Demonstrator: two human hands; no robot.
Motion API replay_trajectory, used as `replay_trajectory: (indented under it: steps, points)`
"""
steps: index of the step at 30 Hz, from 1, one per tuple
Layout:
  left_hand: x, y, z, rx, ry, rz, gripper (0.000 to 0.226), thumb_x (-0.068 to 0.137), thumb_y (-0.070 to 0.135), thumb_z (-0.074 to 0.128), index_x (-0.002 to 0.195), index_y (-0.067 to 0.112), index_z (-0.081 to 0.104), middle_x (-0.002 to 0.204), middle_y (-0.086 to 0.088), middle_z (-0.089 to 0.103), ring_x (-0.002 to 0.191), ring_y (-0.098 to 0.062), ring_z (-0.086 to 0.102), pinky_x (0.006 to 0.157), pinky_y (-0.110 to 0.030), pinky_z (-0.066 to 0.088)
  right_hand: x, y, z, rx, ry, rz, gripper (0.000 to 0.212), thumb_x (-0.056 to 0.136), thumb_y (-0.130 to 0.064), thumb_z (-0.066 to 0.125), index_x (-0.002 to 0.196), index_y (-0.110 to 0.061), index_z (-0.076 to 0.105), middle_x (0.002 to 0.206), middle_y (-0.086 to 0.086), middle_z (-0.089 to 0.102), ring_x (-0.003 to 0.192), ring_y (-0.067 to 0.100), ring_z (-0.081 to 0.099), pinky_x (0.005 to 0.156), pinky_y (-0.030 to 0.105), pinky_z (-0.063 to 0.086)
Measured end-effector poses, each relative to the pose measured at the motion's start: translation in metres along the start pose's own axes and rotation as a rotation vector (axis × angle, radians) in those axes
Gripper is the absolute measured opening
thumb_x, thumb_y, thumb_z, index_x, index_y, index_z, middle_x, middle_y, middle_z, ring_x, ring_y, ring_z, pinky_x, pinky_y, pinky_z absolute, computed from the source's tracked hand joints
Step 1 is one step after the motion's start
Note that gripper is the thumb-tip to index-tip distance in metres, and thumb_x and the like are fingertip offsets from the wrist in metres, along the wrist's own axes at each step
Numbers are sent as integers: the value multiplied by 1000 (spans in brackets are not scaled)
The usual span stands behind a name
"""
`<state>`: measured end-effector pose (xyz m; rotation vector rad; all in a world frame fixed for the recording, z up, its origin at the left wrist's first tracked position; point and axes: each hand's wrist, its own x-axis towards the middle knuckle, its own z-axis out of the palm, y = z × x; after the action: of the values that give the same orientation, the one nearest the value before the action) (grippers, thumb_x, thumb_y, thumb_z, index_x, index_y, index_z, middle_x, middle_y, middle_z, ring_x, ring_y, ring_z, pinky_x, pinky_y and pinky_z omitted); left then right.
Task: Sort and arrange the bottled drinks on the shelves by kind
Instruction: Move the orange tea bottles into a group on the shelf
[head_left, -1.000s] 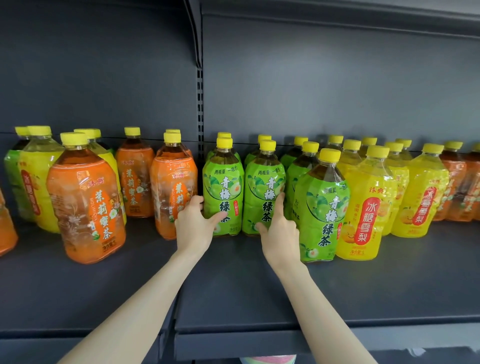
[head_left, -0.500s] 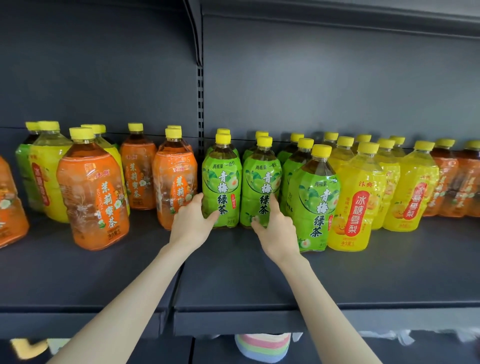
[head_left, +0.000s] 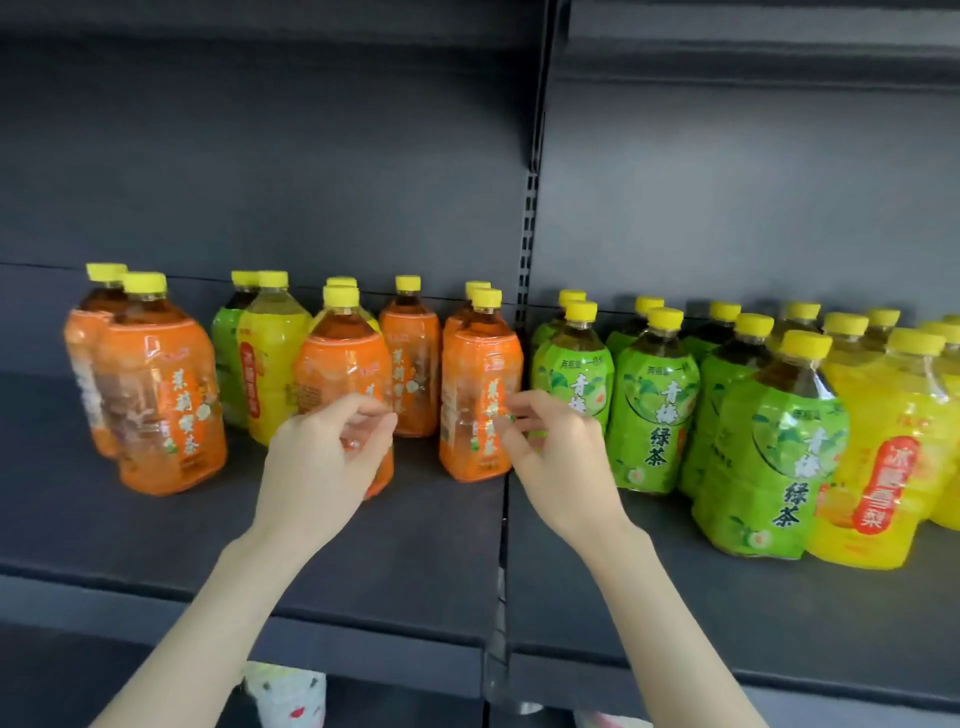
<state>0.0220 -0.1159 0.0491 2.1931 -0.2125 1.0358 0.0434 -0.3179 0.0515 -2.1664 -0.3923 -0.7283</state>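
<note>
— Both hands are up at the shelf (head_left: 363, 551), aren't they? What do we make of them?

— We see the left hand (head_left: 324, 467) in front of an orange bottle (head_left: 345, 374), fingers curled loosely, thumb and forefinger close together near its label. Whether they actually pinch the wrap we cannot tell; the picture is blurred there.

— And the right hand (head_left: 558, 467)?

— It hovers beside the next orange bottle (head_left: 480, 395), fingers half curled, tips at the label's right edge. We cannot say if they touch it. Nothing is gripped in either palm.

— Where do we find the drinks, then?

— All stand upright on the dark shelf, yellow caps on every one. At far left we count a pair of orange bottles (head_left: 156, 405), one behind the other. Next come a green bottle (head_left: 228, 364) and a yellow bottle (head_left: 272, 369) set back, partly hidden by the orange ones in front. Another orange bottle (head_left: 410, 364) stands behind, between the two near the hands.

— And past the upright post (head_left: 531, 208)?

— We see the green tea bottles (head_left: 654, 410) in rows, then the yellow pear bottles (head_left: 883, 457) at the right edge, touching the green ones.
</note>
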Motion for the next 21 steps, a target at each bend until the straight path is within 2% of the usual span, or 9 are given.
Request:
replay_trajectory:
  steps: [3, 5, 8, 10, 13, 15, 17, 21]
  points:
    - [5, -37, -17, -50, 52, -29, 16, 83, 24, 66, 95, 14, 67, 88, 4, 69, 79, -1, 62, 67, -17, 49, 5, -20, 40, 23, 4, -2, 21, 91, -26, 61, 108, -14, 67, 100, 2, 71, 92, 21, 65, 80, 44, 54]
    - [12, -60, -22, -71, 75, -66, 31, 82, 32, 67, 107, 14, 61, 102, 0, 64, 86, -8, 59, 67, -14, 44, 10, -30, 64, 32, 30, 34, 22, 91, -26, 62, 110, -14, 66, 97, 3, 71, 90, 22, 65, 81, 41, 54]
    - [23, -85, -14, -99, 30, -103, 68, 73, 53, 65, 125, 15, 44, 121, -2, 49, 107, -15, 50, 83, -28, 45, 19, -38, 89, 17, 100, 74, 25, 90, -25, 64, 111, -12, 65, 101, 6, 67, 93, 23, 61, 84, 39, 50]
    - [33, -89, -6, -153, -19, -142, 88, 67, 62, 66, 135, 17, 32, 130, -2, 40, 119, -17, 43, 93, -31, 41, 28, -38, 97, -34, 169, 88, 28, 89, -26, 64, 113, -11, 63, 108, 7, 63, 99, 27, 55, 89, 40, 45]
    - [55, -89, 4, -249, -106, -196, 106, 60, 64, 72, 142, 24, 18, 140, -3, 30, 129, -20, 36, 97, -34, 38, 46, -36, 98, -179, 286, 100, 44, 88, -23, 67, 128, -10, 55, 134, 10, 51, 120, 36, 41, 102, 39, 31]
    - [65, -91, 9, -258, -149, -196, 110, 56, 67, 73, 141, 29, 15, 141, -2, 28, 130, -22, 37, 99, -40, 42, 59, -33, 93, -252, 333, 100, 58, 87, -24, 68, 139, -12, 46, 146, 11, 42, 130, 38, 34, 106, 38, 25]
    - [68, -95, 13, -262, -167, -184, 106, 55, 68, 72, 137, 30, 18, 138, 0, 32, 126, -23, 41, 96, -46, 46, 72, -33, 90, -239, 310, 162, 68, 87, -31, 67, 146, -15, 35, 150, 11, 36, 135, 38, 30, 109, 43, 25]
    - [66, -101, 13, -347, -173, -201, 94, 61, 58, 75, 135, 26, 26, 134, 2, 42, 122, -19, 46, 96, -42, 47, 85, -31, 97, -421, 265, 271, 82, 86, -47, 63, 150, -18, 22, 153, 16, 32, 135, 43, 29, 109, 47, 27]
